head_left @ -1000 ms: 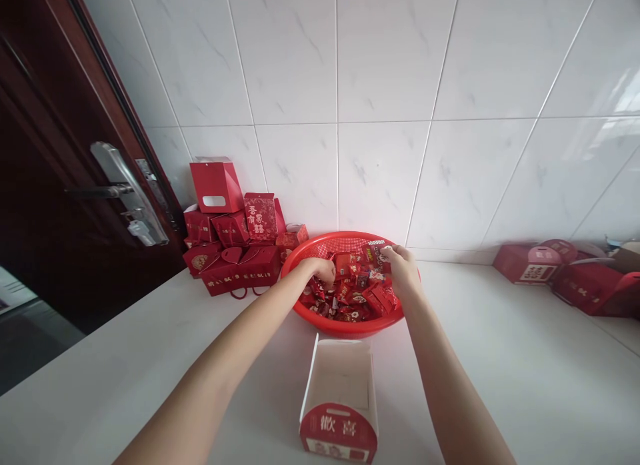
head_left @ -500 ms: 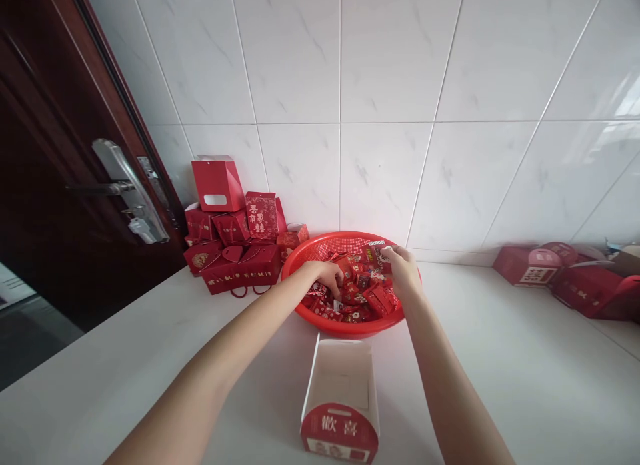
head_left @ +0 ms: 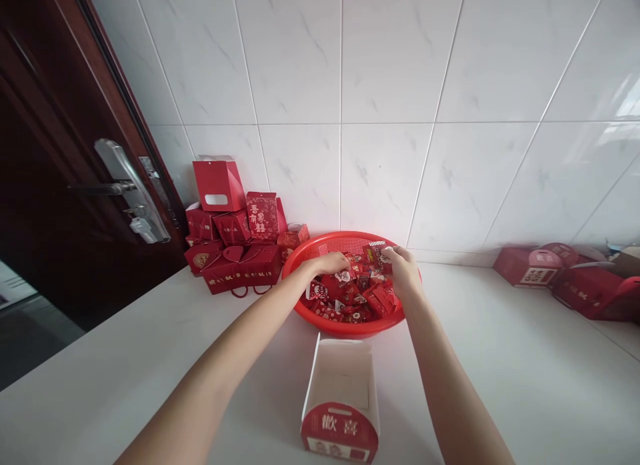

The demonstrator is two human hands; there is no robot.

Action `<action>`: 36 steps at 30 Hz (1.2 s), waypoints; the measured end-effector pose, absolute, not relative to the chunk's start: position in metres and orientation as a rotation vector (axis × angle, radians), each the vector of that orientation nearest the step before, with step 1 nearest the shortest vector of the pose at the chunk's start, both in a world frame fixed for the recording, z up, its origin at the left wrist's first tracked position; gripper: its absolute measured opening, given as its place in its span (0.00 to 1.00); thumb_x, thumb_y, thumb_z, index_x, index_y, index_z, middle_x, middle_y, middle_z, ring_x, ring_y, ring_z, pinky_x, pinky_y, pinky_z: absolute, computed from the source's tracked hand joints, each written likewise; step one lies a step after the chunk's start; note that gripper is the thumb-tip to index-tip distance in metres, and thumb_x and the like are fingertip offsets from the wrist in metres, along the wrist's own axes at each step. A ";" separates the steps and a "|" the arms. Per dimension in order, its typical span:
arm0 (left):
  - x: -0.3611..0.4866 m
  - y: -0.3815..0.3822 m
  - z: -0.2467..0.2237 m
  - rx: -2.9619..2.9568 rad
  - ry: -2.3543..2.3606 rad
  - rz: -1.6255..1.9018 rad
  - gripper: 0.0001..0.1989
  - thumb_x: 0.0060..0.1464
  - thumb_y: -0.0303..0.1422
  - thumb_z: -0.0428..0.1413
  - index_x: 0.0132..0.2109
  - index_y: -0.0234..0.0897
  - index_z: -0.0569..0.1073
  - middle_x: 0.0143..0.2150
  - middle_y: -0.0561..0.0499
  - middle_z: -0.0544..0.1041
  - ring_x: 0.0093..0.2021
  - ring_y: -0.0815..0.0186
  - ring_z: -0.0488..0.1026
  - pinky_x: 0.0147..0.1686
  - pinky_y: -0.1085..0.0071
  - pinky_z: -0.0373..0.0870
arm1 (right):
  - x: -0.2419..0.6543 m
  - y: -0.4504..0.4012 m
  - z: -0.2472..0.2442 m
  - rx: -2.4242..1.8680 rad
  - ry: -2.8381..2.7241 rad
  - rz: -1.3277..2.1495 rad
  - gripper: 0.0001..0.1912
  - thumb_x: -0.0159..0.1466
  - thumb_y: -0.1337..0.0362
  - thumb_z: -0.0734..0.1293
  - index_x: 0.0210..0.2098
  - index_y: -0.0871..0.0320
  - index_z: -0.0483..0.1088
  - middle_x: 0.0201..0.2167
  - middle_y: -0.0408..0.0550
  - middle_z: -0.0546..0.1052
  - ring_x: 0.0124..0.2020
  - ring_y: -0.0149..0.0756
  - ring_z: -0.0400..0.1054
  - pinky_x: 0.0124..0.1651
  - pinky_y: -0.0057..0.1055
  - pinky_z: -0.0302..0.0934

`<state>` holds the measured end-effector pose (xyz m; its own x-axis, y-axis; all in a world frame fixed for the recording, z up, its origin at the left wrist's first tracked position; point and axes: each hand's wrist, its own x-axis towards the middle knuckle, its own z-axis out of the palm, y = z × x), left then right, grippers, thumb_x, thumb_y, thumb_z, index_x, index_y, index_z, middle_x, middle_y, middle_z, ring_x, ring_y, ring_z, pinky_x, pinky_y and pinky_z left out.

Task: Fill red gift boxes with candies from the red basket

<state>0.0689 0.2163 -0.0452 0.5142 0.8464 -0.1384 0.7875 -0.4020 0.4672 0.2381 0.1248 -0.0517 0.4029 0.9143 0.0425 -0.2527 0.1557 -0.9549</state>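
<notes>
A red plastic basket (head_left: 350, 330) stands against the tiled wall, filled with small red wrapped packets (head_left: 350, 295). My left hand (head_left: 333, 263) is over the basket's left half, its fingers closed on a red packet with a white pattern (head_left: 343, 276). At the basket's right side, my right hand (head_left: 400, 265) is closed on a red packet with yellow print (head_left: 371, 254). Just in front of the basket sits an open box (head_left: 340, 418), white inside, with a red rounded end flap; nothing shows inside it.
Several folded red boxes (head_left: 243, 268) are stacked at the left, beside a dark door (head_left: 60, 152) with a metal handle. More red boxes (head_left: 530, 265) lie on the white counter (head_left: 480, 318) at the right.
My left hand has risen a little from among the packets toward the back of the basket, with a packet now in its fingers. My right hand has barely moved.
</notes>
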 end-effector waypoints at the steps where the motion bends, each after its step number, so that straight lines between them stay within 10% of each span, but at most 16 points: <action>1: 0.068 0.216 -0.045 2.271 1.324 0.151 0.14 0.62 0.36 0.56 0.30 0.34 0.73 0.26 0.54 0.72 0.26 0.70 0.66 0.27 0.73 0.62 | 0.238 0.125 -0.052 -1.097 -0.765 0.961 0.09 0.47 0.59 0.69 0.26 0.55 0.68 0.22 0.40 0.73 0.25 0.34 0.67 0.25 0.29 0.60; 10: 0.062 0.215 -0.041 2.276 1.271 0.227 0.14 0.53 0.29 0.55 0.47 0.39 0.78 0.47 0.50 0.80 0.41 0.64 0.76 0.37 0.74 0.68 | 0.237 0.122 -0.049 -1.123 -0.762 0.955 0.08 0.48 0.60 0.69 0.25 0.54 0.66 0.22 0.39 0.72 0.24 0.33 0.67 0.25 0.29 0.61; 19: 0.064 0.165 -0.032 2.358 1.063 -0.499 0.22 0.33 0.35 0.70 0.41 0.45 0.81 0.37 0.53 0.82 0.36 0.57 0.77 0.34 0.69 0.70 | 0.230 0.109 -0.035 -1.131 -0.774 0.989 0.08 0.49 0.60 0.69 0.25 0.54 0.66 0.23 0.39 0.72 0.25 0.35 0.68 0.23 0.30 0.63; 30: 0.052 0.196 -0.050 2.457 1.286 -0.109 0.04 0.51 0.32 0.60 0.35 0.39 0.76 0.32 0.52 0.78 0.36 0.61 0.76 0.35 0.71 0.69 | 0.233 0.114 -0.039 -1.106 -0.755 1.005 0.10 0.48 0.59 0.70 0.27 0.54 0.66 0.22 0.40 0.73 0.21 0.34 0.67 0.21 0.29 0.60; 36: 0.046 0.203 -0.053 2.382 1.282 0.008 0.10 0.58 0.35 0.55 0.38 0.36 0.79 0.35 0.49 0.81 0.38 0.62 0.77 0.36 0.72 0.69 | 0.232 0.118 -0.043 -1.117 -0.759 0.997 0.09 0.47 0.60 0.70 0.26 0.54 0.68 0.22 0.40 0.73 0.24 0.34 0.68 0.23 0.28 0.61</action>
<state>0.0462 0.2025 -0.0528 0.5715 0.7969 -0.1957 0.7945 -0.4777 0.3750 0.2316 0.1176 -0.0433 0.3827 0.9238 0.0115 -0.2570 0.1185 -0.9591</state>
